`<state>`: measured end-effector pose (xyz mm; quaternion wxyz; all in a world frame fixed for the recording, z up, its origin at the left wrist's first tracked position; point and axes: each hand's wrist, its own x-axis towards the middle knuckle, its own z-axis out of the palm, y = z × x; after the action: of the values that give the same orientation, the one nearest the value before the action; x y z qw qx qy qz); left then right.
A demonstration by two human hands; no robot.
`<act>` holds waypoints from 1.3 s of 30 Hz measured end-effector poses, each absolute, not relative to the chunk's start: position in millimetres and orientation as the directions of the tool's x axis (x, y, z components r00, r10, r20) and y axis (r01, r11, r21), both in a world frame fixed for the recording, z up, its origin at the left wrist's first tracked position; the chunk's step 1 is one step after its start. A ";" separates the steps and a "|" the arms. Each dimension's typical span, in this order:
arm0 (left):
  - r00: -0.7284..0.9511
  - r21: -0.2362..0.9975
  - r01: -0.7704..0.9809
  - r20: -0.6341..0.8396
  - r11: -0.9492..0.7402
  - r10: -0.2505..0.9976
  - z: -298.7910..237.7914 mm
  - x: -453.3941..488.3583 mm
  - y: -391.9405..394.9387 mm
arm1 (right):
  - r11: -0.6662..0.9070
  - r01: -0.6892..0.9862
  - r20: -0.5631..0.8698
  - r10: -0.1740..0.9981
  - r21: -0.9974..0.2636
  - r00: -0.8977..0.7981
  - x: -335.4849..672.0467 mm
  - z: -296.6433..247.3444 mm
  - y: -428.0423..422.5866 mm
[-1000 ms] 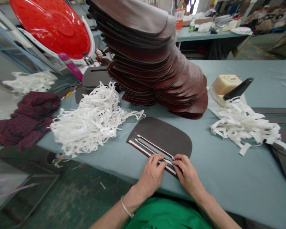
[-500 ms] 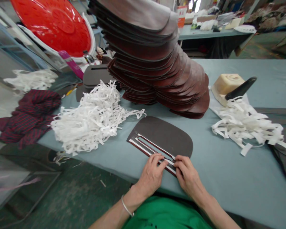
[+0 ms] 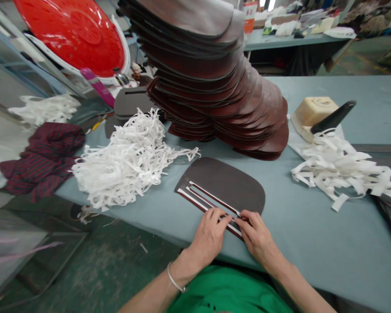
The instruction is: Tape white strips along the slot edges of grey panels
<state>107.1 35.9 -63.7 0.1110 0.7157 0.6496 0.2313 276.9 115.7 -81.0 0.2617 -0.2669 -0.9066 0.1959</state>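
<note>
A dark grey leather piece (image 3: 228,180) with a rounded far edge lies flat on the table in front of me. Near its close edge runs a long slot, lined with white tape strips (image 3: 195,200) and brown leather edging. My left hand (image 3: 210,232) is closed at the slot's right part, its fingertips pinching the taped band. Beside it my right hand (image 3: 257,232) pinches the leather at the slot's right end. The two thumbs almost meet; what lies exactly under the fingertips is hidden.
Behind the piece rises a tall leaning stack of brown leather pieces (image 3: 257,113). White strip piles lie left (image 3: 120,165) and right (image 3: 345,169). A cream block (image 3: 316,111) with a black handle stands at right. Striped cloth (image 3: 45,152) hangs near the table's left edge.
My right fingers and thumb have shifted slightly left along the slot, closer to my left thumb. The leather piece stays in place; the view has tilted a little.
</note>
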 end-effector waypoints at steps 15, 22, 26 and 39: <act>0.163 0.234 0.949 0.206 -0.211 0.965 -75.5 114.4 32.0 | 0.814 0.398 0.330 0.548 -0.424 -0.768 278.3 -84.6 115.9; 0.143 0.259 0.945 0.214 -0.197 0.966 -70.2 112.0 28.3 | 0.679 0.406 0.330 0.686 -0.612 -0.649 266.9 -81.5 117.3; 0.090 0.237 0.960 0.246 -0.149 0.965 -70.4 90.0 29.1 | 0.801 0.494 0.404 0.598 -0.338 -0.693 256.5 -90.5 105.5; -0.089 0.063 0.995 0.272 0.075 0.958 -65.2 13.7 39.3 | 0.869 0.478 0.480 0.476 -0.128 -0.737 255.1 -88.7 102.1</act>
<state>13.7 39.3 -65.2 -0.0795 0.6702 0.7287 0.1167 255.1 102.1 -88.7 0.2569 -0.2560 -0.9319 -0.0018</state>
